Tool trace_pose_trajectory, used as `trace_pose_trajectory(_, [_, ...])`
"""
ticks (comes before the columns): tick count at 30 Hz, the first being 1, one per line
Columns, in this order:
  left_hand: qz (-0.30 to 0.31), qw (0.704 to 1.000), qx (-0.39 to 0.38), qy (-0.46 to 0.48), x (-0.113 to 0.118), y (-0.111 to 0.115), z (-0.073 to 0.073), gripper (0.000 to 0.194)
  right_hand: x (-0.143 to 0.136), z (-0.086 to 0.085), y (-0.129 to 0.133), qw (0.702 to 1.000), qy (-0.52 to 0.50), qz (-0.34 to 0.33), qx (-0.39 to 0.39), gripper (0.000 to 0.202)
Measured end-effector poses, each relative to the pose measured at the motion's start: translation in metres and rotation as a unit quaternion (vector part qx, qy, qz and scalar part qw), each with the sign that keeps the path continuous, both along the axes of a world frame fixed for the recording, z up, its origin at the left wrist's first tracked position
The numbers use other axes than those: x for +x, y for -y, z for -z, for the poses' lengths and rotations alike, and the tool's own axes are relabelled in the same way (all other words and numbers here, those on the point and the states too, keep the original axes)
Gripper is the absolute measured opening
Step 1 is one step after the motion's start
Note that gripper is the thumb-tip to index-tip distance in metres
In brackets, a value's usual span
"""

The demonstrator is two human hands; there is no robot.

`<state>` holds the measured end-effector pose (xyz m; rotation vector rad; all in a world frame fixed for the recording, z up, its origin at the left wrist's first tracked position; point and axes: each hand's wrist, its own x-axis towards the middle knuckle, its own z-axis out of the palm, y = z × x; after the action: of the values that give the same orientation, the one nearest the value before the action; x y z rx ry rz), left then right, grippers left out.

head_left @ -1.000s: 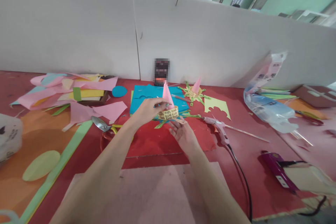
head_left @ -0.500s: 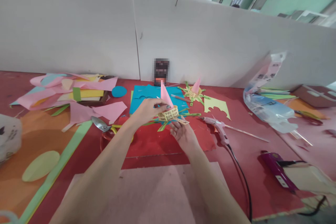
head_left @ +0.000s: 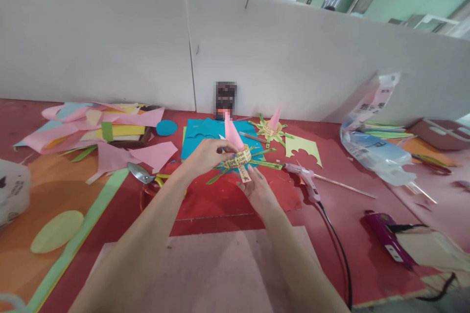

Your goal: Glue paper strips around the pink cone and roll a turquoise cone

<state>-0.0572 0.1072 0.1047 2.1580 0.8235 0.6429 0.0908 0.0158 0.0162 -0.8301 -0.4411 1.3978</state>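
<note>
Pinkish board (head_left: 209, 274) lies nearest on the table (head_left: 367, 279). Beyond it, above a red sheet (head_left: 209, 203), the right hand (head_left: 260, 191) meets a strip (head_left: 244, 174) of the paper ornament (head_left: 239, 158), its grip too unclear to tell; the left hand's (head_left: 207, 155) grip pinches the ornament beside its pink cone (head_left: 232, 133). Farther back lie blue sheets (head_left: 198, 131) and a similar ornament (head_left: 272, 128), before the white partition (head_left: 293, 58).

Holding 1 paper ornament (head_left: 238, 157)

My left hand (head_left: 210, 155) holds its band (head_left: 238, 160) beside the pink cone (head_left: 232, 133); my right hand (head_left: 260, 190) touches a front strip (head_left: 244, 175). A similar ornament (head_left: 270, 129) sits beyond; a glue gun (head_left: 308, 179) lies to the right.
</note>
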Motion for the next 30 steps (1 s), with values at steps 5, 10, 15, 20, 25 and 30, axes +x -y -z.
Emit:
trace_pose_trajectory(5, [-0.002, 1.0, -0.001, 0.0, 0.0003, -0.001, 0.0012, 0.017, -0.0006, -0.0022, 0.002, 1.0, -0.007, 0.0, 0.008, 0.013])
trace_pose_trajectory(10, [-0.001, 1.0, -0.005, 0.006, 0.0013, 0.0009, -0.0029, 0.015, -0.0013, -0.0038, 0.0026, 1.0, -0.008, -0.001, 0.011, 0.011])
trace_pose_trajectory(15, [-0.011, 1.0, 0.0, 0.004, 0.0014, 0.0009, -0.0009, 0.015, -0.0003, -0.0026, 0.0021, 1.0, -0.012, -0.002, 0.017, 0.013])
trace_pose_trajectory(20, [0.001, 1.0, 0.006, 0.015, 0.001, 0.0001, 0.0025, 0.017, -0.0006, -0.0028, 0.0034, 1.0, -0.006, 0.001, 0.005, 0.012])
trace_pose_trajectory(25, [0.011, 1.0, 0.01, 0.01, 0.0011, -0.0009, 0.003, 0.019, -0.0016, -0.0035, 0.0038, 1.0, -0.011, 0.004, -0.011, 0.014])
trace_pose_trajectory(30, [-0.012, 0.999, 0.014, 0.04, 0.0024, 0.0013, 0.0, 0.02, -0.0001, -0.0075, 0.0034, 0.999, -0.032, 0.014, -0.009, 0.014])
